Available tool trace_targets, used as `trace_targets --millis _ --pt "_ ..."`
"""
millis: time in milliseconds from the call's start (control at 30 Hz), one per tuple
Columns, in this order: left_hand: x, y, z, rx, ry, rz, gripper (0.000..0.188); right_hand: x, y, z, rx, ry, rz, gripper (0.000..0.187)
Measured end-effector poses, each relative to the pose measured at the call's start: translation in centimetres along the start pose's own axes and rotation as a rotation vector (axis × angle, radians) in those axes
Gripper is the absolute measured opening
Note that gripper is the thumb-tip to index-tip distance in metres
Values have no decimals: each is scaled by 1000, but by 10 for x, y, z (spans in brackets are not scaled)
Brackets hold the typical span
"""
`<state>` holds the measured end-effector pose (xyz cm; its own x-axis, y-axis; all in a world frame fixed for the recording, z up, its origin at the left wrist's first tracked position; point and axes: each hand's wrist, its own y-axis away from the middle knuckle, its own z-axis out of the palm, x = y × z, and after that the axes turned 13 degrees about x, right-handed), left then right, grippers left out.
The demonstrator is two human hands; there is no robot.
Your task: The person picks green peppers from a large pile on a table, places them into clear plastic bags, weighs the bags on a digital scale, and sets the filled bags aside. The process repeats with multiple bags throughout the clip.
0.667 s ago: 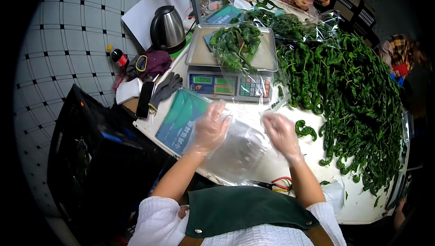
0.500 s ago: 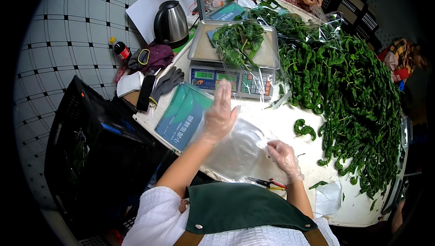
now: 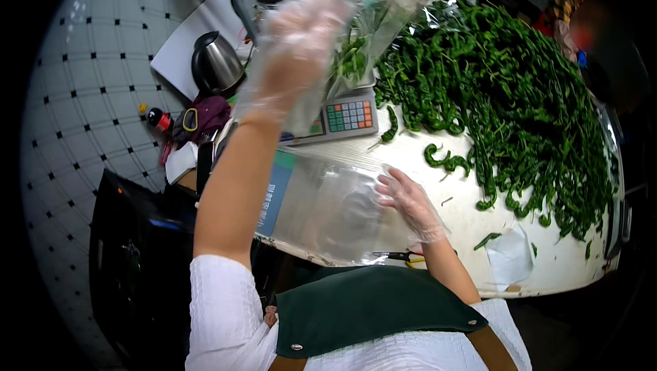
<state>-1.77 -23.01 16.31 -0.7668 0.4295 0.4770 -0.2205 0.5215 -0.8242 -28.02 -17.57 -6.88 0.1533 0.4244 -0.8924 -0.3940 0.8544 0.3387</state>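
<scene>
Raised over the scale (image 3: 359, 125), my left hand (image 3: 301, 46), in a clear plastic glove, is blurred by motion. Its fingers look closed on a clear plastic bag of green leafy vegetables (image 3: 352, 60), which stretches away to its right. The hand and bag hide the scale's display and most of its tray. My right hand (image 3: 409, 200), also gloved in clear plastic, is open with fingers spread. It rests at the right side of flat clear plastic bags (image 3: 335, 200) lying on the table in front of me.
A big heap of green peppers (image 3: 513, 111) covers the table's right side, with a few loose peppers (image 3: 448, 159) beside it. Scissors (image 3: 404, 257) lie near the front edge by white paper (image 3: 510, 258). A kettle (image 3: 220, 63), a bottle (image 3: 159, 119) and a black crate (image 3: 144, 255) are leftward.
My left hand has gone from flat and open before the scale to up over its tray, at the bag of greens. The right hand's fingers have spread. The whole view has shifted.
</scene>
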Motion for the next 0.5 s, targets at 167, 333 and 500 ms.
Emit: trace_targets --millis 167,333,500 --pt "21 38 -54 230 619 -996 13 1 -6 43 -246 -973 224 69" --pt "1 132 -77 247 495 -1224 21 4 16 -13 106 -623 163 42" --pt "-40 285 -93 14 254 -1641 24 4 18 -69 407 -201 119 32"
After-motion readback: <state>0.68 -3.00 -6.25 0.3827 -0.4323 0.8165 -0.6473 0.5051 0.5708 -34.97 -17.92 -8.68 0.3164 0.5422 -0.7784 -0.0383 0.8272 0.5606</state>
